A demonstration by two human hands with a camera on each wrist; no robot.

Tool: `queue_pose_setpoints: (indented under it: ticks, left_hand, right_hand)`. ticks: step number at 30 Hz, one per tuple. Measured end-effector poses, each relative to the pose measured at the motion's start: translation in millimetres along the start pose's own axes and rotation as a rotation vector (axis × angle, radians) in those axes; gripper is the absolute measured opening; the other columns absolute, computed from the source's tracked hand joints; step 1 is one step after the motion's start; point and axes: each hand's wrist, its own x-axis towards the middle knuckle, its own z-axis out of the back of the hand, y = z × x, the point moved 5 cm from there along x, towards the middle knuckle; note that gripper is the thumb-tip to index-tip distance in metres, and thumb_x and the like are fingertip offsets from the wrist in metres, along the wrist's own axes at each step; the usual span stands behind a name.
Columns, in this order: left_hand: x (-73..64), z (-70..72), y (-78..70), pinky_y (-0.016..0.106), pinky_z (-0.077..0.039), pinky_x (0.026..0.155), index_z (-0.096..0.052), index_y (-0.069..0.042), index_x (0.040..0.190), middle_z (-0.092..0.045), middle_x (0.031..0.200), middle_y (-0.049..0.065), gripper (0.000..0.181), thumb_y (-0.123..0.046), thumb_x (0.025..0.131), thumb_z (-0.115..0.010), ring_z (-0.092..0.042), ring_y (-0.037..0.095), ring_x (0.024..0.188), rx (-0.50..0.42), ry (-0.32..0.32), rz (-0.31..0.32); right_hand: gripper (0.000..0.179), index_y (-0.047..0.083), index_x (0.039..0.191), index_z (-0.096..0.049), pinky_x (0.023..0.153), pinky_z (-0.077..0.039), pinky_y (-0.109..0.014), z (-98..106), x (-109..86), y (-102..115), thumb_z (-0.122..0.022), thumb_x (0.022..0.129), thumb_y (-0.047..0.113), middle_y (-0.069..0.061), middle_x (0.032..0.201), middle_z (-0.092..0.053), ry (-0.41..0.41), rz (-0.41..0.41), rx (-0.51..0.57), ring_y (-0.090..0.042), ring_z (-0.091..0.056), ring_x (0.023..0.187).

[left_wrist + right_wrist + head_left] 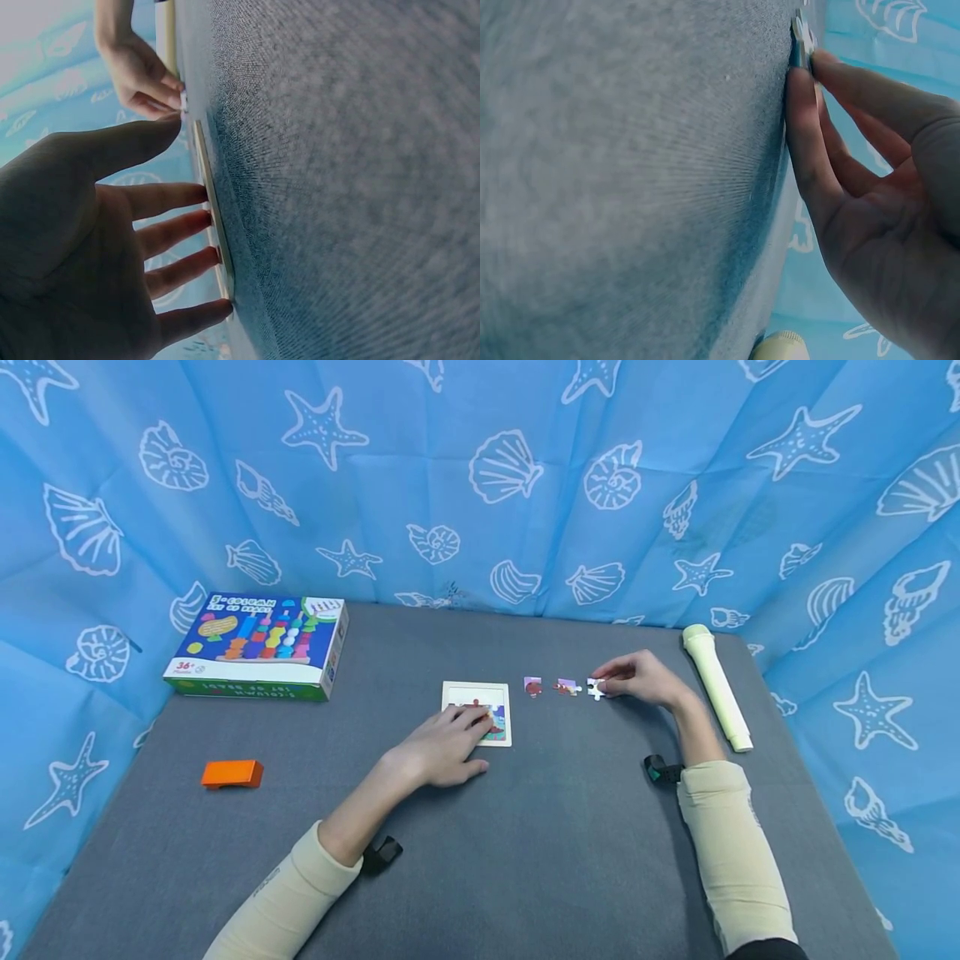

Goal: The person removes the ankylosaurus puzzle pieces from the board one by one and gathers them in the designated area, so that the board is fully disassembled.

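My left hand (441, 748) rests its spread, nearly straight fingers on a small cream-framed puzzle tray (506, 727). Colourful picture pieces fill part of that tray, and the fingers hide some of them. In the left wrist view the fingertips (207, 219) touch the tray's edge. Over to the right, my right hand (647, 680) pinches a white-looking puzzle piece (595, 689) between thumb and fingers, low at the cloth; the right wrist view shows this piece (803, 43) at the fingertips. Two more loose puzzle pieces, one purple and red (532, 686) and another (567, 687), lie between tray and right hand.
A bead-toy box (255, 647) sits at the back left, with an orange block (232, 773) nearer me. Along the right side lies a pale yellow-green stick with a rounded head (717, 689). A blue seashell curtain (450, 485) hangs behind the grey table (570, 860).
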Motion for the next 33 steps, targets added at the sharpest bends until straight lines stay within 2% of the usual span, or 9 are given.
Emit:
queue_pose_setpoints:
  ticks: [5, 12, 18, 24, 29, 33]
  left_hand:
    - [0.1, -0.3, 0.3, 0.057, -0.033, 0.134, -0.037, -0.012, 0.170, -0.031, 0.180, 0.009, 0.072, -0.043, 0.110, -0.062, -0.028, 0.033, 0.167, 0.006, 0.005, -0.001]
    - [0.1, 1.1, 1.5, 0.056, -0.034, 0.133, -0.035, -0.013, 0.171, -0.030, 0.180, 0.008, 0.073, -0.044, 0.110, -0.062, -0.030, 0.033, 0.165, 0.011, 0.011, -0.002]
    - [-0.5, 3.1, 4.0, 0.054, -0.034, 0.134, -0.038, -0.011, 0.170, -0.034, 0.179, 0.009, 0.071, -0.041, 0.111, -0.062, -0.034, 0.033, 0.164, 0.014, -0.001, -0.023]
    - [-1.5, 5.4, 5.1, 0.050, -0.031, 0.136, -0.040, -0.009, 0.168, -0.037, 0.177, 0.009, 0.069, -0.040, 0.111, -0.062, -0.034, 0.032, 0.165, -0.017, 0.004, -0.037]
    - [-5.2, 5.5, 1.6, 0.050, -0.026, 0.138, -0.037, -0.008, 0.169, -0.033, 0.178, 0.011, 0.071, -0.042, 0.111, -0.060, -0.028, 0.033, 0.168, -0.036, 0.052, -0.037]
    - [-9.3, 4.4, -1.5, 0.053, -0.026, 0.138, -0.032, -0.011, 0.172, -0.028, 0.181, 0.010, 0.074, -0.046, 0.112, -0.058, -0.022, 0.035, 0.170, -0.052, 0.121, 0.012]
  right_hand:
    - [0.028, -0.007, 0.127, -0.076, 0.082, -0.061, -0.020, 1, 0.0, 2, -0.073, 0.103, 0.006, -0.028, 0.122, -0.078, -0.030, 0.001, -0.048, -0.004, -0.075, 0.091]
    - [0.030, -0.007, 0.128, -0.075, 0.082, -0.064, -0.023, 3, -2.2, 4, -0.075, 0.102, 0.009, -0.030, 0.122, -0.077, -0.075, -0.015, -0.029, -0.007, -0.076, 0.089]
    - [0.031, -0.005, 0.130, -0.075, 0.085, -0.066, -0.025, -5, -0.3, 11, -0.074, 0.104, 0.013, -0.029, 0.124, -0.076, -0.049, 0.003, 0.044, -0.006, -0.077, 0.092]
    - [0.029, -0.004, 0.127, -0.076, 0.085, -0.066, -0.028, -22, 7.1, 26, -0.074, 0.105, 0.014, -0.028, 0.119, -0.078, -0.023, 0.045, 0.098, -0.007, -0.077, 0.091]
    - [0.028, -0.005, 0.126, -0.076, 0.088, -0.067, -0.032, -42, 16.0, 42, -0.075, 0.103, 0.011, -0.028, 0.119, -0.078, 0.022, 0.064, 0.154, -0.010, -0.079, 0.095]
    - [0.025, -0.005, 0.124, -0.077, 0.089, -0.068, -0.035, -57, 22.8, 58, -0.075, 0.102, 0.009, -0.027, 0.120, -0.078, 0.064, 0.097, 0.167, -0.017, -0.079, 0.097]
